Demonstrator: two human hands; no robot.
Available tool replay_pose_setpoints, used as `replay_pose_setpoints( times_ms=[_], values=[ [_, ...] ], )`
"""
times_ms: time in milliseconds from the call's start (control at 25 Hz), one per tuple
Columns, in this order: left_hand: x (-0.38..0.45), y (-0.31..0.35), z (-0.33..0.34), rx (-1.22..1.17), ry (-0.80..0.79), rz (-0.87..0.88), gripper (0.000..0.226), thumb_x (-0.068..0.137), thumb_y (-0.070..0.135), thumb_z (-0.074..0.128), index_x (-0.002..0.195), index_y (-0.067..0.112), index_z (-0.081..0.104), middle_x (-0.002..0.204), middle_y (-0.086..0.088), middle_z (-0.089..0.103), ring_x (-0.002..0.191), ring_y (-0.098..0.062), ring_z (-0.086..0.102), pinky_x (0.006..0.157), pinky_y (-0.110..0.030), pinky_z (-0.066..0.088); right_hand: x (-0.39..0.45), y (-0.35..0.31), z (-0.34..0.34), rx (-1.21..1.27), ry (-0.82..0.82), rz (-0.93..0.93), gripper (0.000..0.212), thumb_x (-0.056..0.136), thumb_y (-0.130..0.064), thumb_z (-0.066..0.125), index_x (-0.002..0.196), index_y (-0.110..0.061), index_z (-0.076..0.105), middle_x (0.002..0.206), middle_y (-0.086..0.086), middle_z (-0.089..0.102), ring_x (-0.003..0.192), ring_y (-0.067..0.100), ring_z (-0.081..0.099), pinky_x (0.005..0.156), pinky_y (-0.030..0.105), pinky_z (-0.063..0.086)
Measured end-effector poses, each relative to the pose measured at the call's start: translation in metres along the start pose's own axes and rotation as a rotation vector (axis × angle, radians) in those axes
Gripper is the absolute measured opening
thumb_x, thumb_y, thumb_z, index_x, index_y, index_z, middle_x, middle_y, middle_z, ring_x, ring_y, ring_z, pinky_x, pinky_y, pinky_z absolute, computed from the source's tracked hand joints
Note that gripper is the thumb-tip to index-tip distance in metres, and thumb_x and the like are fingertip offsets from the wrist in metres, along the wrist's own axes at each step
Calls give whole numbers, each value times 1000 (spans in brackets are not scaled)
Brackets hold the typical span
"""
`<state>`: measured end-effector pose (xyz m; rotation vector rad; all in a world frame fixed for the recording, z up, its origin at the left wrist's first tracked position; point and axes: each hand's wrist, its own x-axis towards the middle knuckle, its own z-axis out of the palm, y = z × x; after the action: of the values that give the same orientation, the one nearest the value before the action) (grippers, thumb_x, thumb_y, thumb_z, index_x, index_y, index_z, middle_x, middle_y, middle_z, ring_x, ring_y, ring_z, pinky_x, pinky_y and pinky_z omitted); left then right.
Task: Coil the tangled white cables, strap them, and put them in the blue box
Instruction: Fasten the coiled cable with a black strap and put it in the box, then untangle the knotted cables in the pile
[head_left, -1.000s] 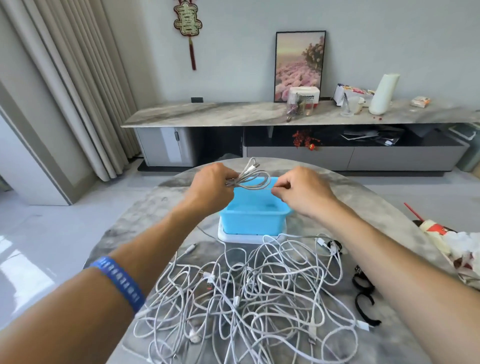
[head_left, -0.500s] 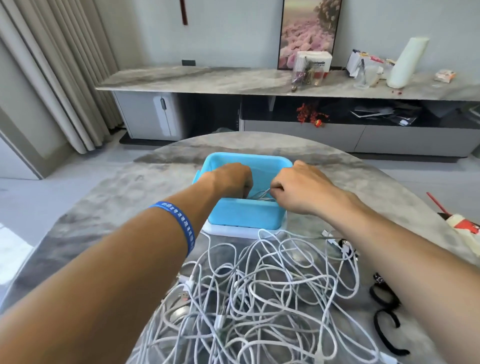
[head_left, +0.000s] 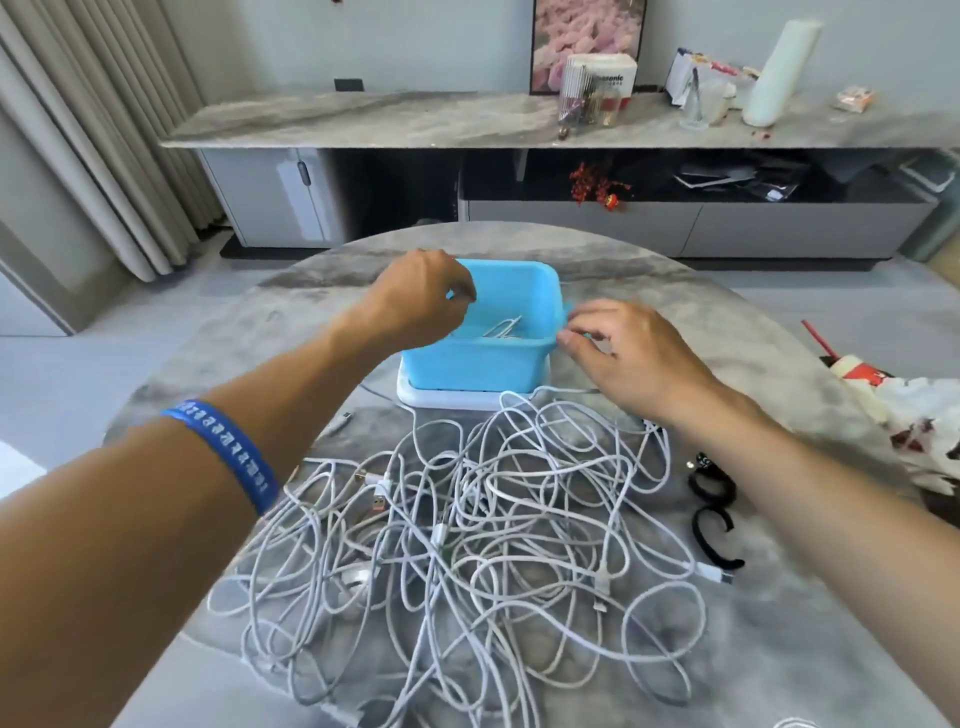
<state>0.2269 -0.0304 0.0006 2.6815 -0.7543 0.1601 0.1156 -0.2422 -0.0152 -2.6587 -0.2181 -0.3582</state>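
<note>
At six o'clock the tangled white cables (head_left: 467, 551) sprawl across the counter (head_left: 208, 364), awaiting coiling; black straps (head_left: 714, 514) lie at three o'clock, within reach. Beyond, the blue box (head_left: 483, 364) at twelve holds one coiled cable (head_left: 501, 328). The left hand (head_left: 421, 301) and right hand (head_left: 623, 353) hover at its rim, each grip loosely curled and empty. Half a second ago both were down inside, placing the coil.
</note>
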Motion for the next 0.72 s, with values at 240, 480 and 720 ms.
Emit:
replay_pose_setpoints(
  times_ms=[240, 480, 720],
  values=[
    [-99, 47, -16, -189, 132, 19, 18, 86, 10, 60, 96, 12, 75, 101, -5, 73, 92, -23, 66, 81, -31, 50, -83, -28, -26, -25, -116, 170, 14, 91, -31, 65, 99, -25, 75, 107, -8, 72, 94, 15, 64, 81, 32, 49],
    [-194, 83, -12, -84, -442, 129, 29, 88, 26, 65, 115, 20, 70, 113, 4, 69, 100, -15, 63, 82, -21, 47, -153, -66, -36, -141, -641, 139, 36, 83, -45, 72, 115, -27, 68, 111, -7, 69, 99, 13, 64, 84, 28, 51],
    [-229, 86, 8, -159, -566, 209, 59, 82, 29, 75, 136, 21, 54, 125, 2, 65, 108, -15, 61, 87, -22, 43, -176, -81, -32, 225, -481, 183, 17, 98, -17, 58, 82, -17, 64, 62, -9, 53, 56, 6, 53, 53, 21, 41]
  ],
)
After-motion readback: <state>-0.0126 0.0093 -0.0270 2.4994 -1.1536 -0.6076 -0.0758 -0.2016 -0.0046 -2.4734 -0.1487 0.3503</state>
